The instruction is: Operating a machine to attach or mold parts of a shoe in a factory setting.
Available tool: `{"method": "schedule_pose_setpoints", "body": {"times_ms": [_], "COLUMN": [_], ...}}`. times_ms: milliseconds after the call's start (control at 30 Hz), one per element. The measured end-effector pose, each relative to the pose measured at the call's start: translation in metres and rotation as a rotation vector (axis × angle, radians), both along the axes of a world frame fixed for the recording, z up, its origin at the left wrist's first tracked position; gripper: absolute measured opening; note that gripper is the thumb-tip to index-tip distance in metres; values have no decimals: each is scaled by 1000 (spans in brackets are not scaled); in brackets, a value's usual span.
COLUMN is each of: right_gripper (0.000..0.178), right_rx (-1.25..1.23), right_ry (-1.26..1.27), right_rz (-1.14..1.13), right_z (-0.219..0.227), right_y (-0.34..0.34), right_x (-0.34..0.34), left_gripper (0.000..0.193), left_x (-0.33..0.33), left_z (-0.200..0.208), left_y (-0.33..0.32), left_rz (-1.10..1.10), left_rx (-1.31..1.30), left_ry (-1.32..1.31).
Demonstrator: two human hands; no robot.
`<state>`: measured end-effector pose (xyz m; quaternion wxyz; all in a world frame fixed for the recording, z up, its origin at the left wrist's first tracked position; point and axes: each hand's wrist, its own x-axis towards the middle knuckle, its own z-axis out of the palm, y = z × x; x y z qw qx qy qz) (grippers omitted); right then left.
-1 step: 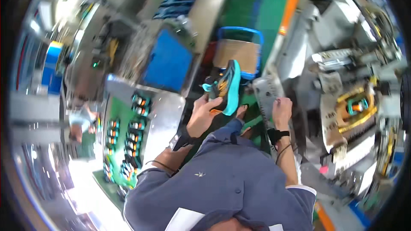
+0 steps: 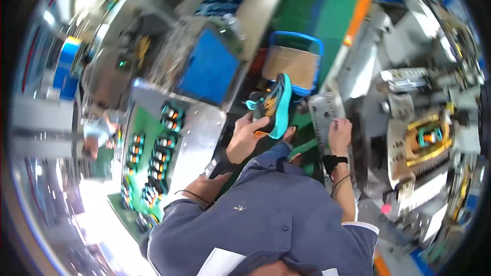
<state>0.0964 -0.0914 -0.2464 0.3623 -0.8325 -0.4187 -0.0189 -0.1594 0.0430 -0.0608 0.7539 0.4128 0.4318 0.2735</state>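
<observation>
My left hand [image 2: 244, 139] grips a sports shoe [image 2: 276, 108] by its heel end, toe pointing away from me. The shoe has a turquoise sole, a black upper with yellow-orange marks, and orange at the heel. My thumb lies along its side. Off to the right, my right hand [image 2: 339, 135] is curled closed above the edge of a grey metal plate with holes [image 2: 325, 112]. Whether anything sits inside its fingers is hidden. The two hands are well apart.
A metal-edged table [image 2: 202, 128] with a green top holds several similar shoes [image 2: 159, 159] on the left. Beyond stand a blue panel [image 2: 208, 69] and a blue-framed trolley [image 2: 291, 64]. On the right, a machine has a yellow-edged fixture [image 2: 429, 140] with a shoe-coloured piece inside. Another person [image 2: 94, 140] is far left.
The surroundings have shifted slightly to the right in the view. Both hands keep almost the same pose, and the shoe stays in my left hand.
</observation>
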Motion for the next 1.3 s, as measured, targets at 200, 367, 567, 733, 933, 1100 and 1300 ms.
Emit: {"method": "schedule_pose_setpoints", "body": {"times_ms": [200, 367, 567, 733, 933, 1100, 1300], "right_gripper": [21, 23, 19, 16, 17, 33, 77], "right_rx": [-337, -27, 453, 619, 607, 578, 559], "right_ry": [68, -160, -10, 102, -160, -731, -1461], "right_rz": [13, 147, 337, 634, 960, 1275, 1549], "right_z": [-37, -31, 195, 332, 468, 510, 496], "right_y": [4, 41, 204, 317, 444, 563, 687], "right_x": [-5, 21, -52, -150, -335, -498, -654], "left_gripper": [27, 27, 26, 43, 55, 63, 64], "left_x": [-98, -188, -310, -452, -502, -515, -493], "left_z": [-21, -89, -153, -281, -274, -314, -312], "left_y": [-29, -25, 40, 101, 140, 147, 156], "left_rz": [340, 722, 1247, 1384, 1284, 1242, 1330], "left_rx": [-111, -198, -39, 115, 44, 12, -35], "left_ry": [102, -39, 210, 445, 978, 1106, 1141]}}
